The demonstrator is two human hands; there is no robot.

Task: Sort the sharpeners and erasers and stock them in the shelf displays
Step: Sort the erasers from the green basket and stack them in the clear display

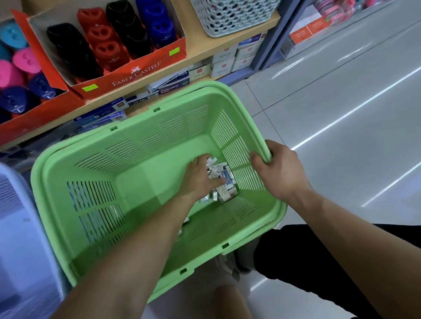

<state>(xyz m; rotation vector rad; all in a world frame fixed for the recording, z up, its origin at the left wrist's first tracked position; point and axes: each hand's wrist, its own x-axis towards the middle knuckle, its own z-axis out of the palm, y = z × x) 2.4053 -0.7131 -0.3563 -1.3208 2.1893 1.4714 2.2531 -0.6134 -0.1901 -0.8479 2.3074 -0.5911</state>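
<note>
A green plastic basket point(88, 155) sits tilted in front of me. A small heap of wrapped erasers point(226, 182) lies in its lower right corner. My left hand point(200, 179) reaches down into the basket and lies over the heap, fingers bent among the erasers. My right hand point(280, 168) grips the basket's right rim. On the wooden shelf above stands a red Faber-Castell display box point(138, 73) with rows of black, red and blue sharpeners point(103, 43). A second red box point(22, 124) at left holds pink, teal and navy sharpeners point(5, 71).
A pale blue basket point(12, 228) stands at the left edge. A grey perforated bin point(232, 11) sits on the shelf at right. White and blue boxes point(224, 62) fill the lower shelf. Grey tiled floor point(347, 105) spreads to the right. My knee in black cloth point(305, 251) is under the basket.
</note>
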